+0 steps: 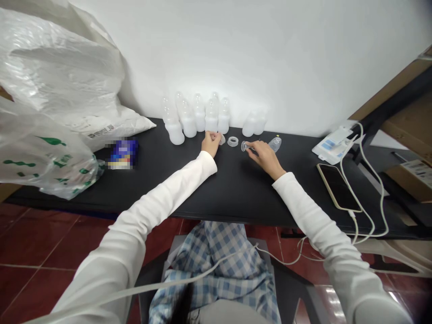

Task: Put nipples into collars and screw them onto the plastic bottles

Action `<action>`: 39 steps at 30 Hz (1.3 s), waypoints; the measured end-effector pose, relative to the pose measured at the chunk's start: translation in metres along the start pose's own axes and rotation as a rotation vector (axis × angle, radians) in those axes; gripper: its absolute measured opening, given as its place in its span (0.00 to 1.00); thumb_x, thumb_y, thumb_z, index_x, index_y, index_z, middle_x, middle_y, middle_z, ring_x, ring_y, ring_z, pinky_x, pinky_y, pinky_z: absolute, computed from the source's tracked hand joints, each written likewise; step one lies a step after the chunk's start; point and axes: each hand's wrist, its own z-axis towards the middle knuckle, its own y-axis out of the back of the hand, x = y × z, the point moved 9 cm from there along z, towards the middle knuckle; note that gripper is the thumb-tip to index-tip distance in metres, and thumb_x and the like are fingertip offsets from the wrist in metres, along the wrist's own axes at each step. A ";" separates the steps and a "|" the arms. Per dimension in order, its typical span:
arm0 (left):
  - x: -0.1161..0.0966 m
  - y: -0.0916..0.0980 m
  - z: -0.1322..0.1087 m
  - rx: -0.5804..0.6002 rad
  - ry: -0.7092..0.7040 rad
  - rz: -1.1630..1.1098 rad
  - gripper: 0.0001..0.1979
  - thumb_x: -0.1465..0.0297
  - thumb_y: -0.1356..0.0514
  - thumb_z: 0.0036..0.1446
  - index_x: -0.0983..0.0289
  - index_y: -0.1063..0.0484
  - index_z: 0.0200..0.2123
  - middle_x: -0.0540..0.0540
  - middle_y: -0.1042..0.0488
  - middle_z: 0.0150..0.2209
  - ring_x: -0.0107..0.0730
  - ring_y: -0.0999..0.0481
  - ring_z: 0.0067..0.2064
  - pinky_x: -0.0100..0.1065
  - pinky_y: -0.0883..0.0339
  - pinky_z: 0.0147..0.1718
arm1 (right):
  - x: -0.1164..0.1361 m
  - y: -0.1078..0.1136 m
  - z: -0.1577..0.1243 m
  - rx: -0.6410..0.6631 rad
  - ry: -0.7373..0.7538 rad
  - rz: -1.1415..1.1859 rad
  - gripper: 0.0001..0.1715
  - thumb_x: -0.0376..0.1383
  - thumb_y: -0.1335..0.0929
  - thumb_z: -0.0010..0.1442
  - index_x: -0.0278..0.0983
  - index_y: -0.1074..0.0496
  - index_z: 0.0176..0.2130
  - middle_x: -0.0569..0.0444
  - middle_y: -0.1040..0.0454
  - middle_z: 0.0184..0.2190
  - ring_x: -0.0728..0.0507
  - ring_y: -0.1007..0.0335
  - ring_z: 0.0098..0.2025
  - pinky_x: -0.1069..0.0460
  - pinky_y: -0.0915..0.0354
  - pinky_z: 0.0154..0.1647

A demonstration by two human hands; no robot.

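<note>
My left hand (210, 145) is closed at the front of a row of white baby bottles (189, 126) with clear domed caps. A small translucent piece (222, 140) shows at its fingertips; its exact shape is partly hidden. Between my hands a whitish bottle collar ring (232, 141) lies on the black table (232, 189). My right hand (266, 157) pinches a clear bottle teat (245, 146) by thumb and fingers, its wide rim facing left. Just beyond that hand a clear bottle cap (275, 144) lies on its side. Two white bottles without caps (254, 123) stand behind, near the wall.
Large plastic bags (60, 90) fill the left end of the table, with a blue packet (123, 154) beside them. To the right lie a phone (338, 186) on a white cable (383, 198) and a white-and-blue package (334, 145). A shelf frame with boxes (413, 177) borders the right side.
</note>
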 end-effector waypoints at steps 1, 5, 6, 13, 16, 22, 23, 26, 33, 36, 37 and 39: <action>0.000 0.003 0.002 -0.022 -0.014 0.025 0.12 0.69 0.35 0.58 0.60 0.39 0.33 0.49 0.32 0.32 0.29 0.28 0.33 0.35 0.32 0.44 | -0.001 -0.002 0.001 0.031 0.004 -0.067 0.19 0.38 0.41 0.73 0.36 0.26 0.54 0.45 0.22 0.38 0.39 0.28 0.40 0.45 0.35 0.43; -0.005 -0.002 0.003 -0.014 -0.151 0.163 0.20 0.78 0.33 0.48 0.59 0.42 0.36 0.55 0.34 0.42 0.34 0.28 0.45 0.37 0.32 0.51 | -0.002 -0.012 0.000 0.138 0.022 -0.252 0.21 0.33 0.41 0.72 0.38 0.26 0.56 0.43 0.24 0.43 0.38 0.33 0.42 0.44 0.41 0.43; -0.006 -0.006 0.001 0.014 -0.182 0.201 0.20 0.78 0.34 0.47 0.59 0.42 0.36 0.55 0.35 0.44 0.36 0.28 0.48 0.38 0.32 0.52 | -0.002 -0.014 0.000 0.155 0.022 -0.278 0.22 0.32 0.41 0.71 0.39 0.26 0.57 0.43 0.24 0.46 0.38 0.34 0.43 0.44 0.41 0.44; -0.004 -0.027 -0.015 0.052 -0.345 0.508 0.20 0.73 0.34 0.48 0.60 0.39 0.42 0.60 0.32 0.48 0.51 0.32 0.56 0.53 0.38 0.58 | -0.006 -0.016 -0.002 0.144 -0.057 -0.267 0.29 0.31 0.38 0.68 0.47 0.30 0.64 0.42 0.31 0.61 0.33 0.36 0.56 0.38 0.42 0.57; -0.030 0.000 -0.023 -0.155 -0.473 0.466 0.21 0.73 0.35 0.50 0.61 0.37 0.47 0.67 0.34 0.56 0.60 0.35 0.61 0.57 0.40 0.58 | -0.009 -0.008 -0.002 0.064 -0.093 -0.205 0.30 0.31 0.38 0.68 0.50 0.31 0.65 0.44 0.32 0.62 0.33 0.37 0.58 0.35 0.41 0.58; -0.068 0.104 -0.034 -0.646 -0.667 0.378 0.12 0.73 0.40 0.58 0.60 0.38 0.44 0.67 0.38 0.61 0.51 0.41 0.67 0.57 0.52 0.64 | -0.010 -0.001 -0.002 -0.022 -0.128 -0.142 0.29 0.32 0.39 0.67 0.46 0.31 0.64 0.41 0.31 0.59 0.32 0.36 0.58 0.33 0.39 0.58; -0.065 0.123 -0.033 -0.738 -0.667 0.346 0.11 0.72 0.40 0.58 0.60 0.39 0.42 0.66 0.37 0.59 0.50 0.39 0.65 0.58 0.52 0.63 | -0.009 -0.001 -0.002 -0.025 -0.130 -0.135 0.29 0.32 0.39 0.67 0.45 0.31 0.64 0.40 0.32 0.59 0.31 0.36 0.58 0.32 0.39 0.58; -0.047 0.153 -0.014 -0.795 -0.551 0.341 0.19 0.61 0.37 0.60 0.63 0.38 0.48 0.64 0.38 0.59 0.50 0.41 0.66 0.59 0.53 0.60 | -0.007 -0.001 -0.001 -0.033 -0.143 -0.122 0.29 0.33 0.39 0.67 0.41 0.33 0.65 0.39 0.32 0.59 0.31 0.36 0.58 0.32 0.39 0.58; 0.014 0.114 0.047 -0.255 -0.176 0.200 0.26 0.48 0.59 0.70 0.63 0.36 0.36 0.58 0.27 0.43 0.53 0.47 0.70 0.64 0.53 0.53 | -0.009 -0.001 -0.003 -0.067 -0.175 -0.115 0.25 0.35 0.39 0.68 0.37 0.32 0.62 0.37 0.33 0.58 0.30 0.37 0.59 0.32 0.39 0.59; 0.016 0.108 0.043 -0.265 -0.192 0.175 0.27 0.41 0.52 0.65 0.60 0.38 0.35 0.57 0.24 0.43 0.54 0.38 0.66 0.64 0.47 0.53 | -0.009 0.000 -0.002 -0.078 -0.183 -0.094 0.24 0.36 0.39 0.68 0.38 0.31 0.60 0.37 0.33 0.57 0.30 0.36 0.59 0.32 0.39 0.59; 0.015 0.115 0.037 -0.366 -0.192 0.187 0.26 0.41 0.48 0.64 0.60 0.37 0.39 0.58 0.25 0.47 0.55 0.37 0.65 0.65 0.47 0.54 | -0.009 0.000 -0.002 -0.079 -0.187 -0.081 0.23 0.37 0.40 0.69 0.37 0.31 0.60 0.37 0.32 0.57 0.30 0.36 0.58 0.32 0.39 0.59; 0.002 0.125 0.018 -0.542 -0.264 0.232 0.29 0.43 0.41 0.61 0.61 0.37 0.49 0.61 0.30 0.56 0.54 0.36 0.64 0.64 0.50 0.58 | -0.009 0.002 -0.002 -0.083 -0.199 -0.044 0.23 0.40 0.41 0.70 0.37 0.31 0.60 0.38 0.32 0.56 0.31 0.35 0.58 0.33 0.39 0.59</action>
